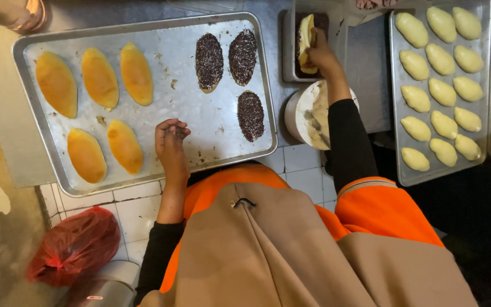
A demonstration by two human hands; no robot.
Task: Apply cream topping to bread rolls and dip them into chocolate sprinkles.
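Far left, low: a red plastic bag (74,245) is seen on the tiled floor. Above it a large metal tray (143,34) lies on the counter. Five plain golden buns (99,77) are set on its left half; three buns coated in dark sprinkles (209,61) are grouped on its right half. The left hand (170,142) is rested on the tray's near edge between the two groups, fingers curled in loosely, nothing held.

Further right, a bun (306,42) is gripped by the right hand (320,55) and pressed into a small tray of sprinkles (288,51). A white tub of cream (308,113) stands just below. Far right, pale buns (439,59) are ranked in rows on another tray (396,113).
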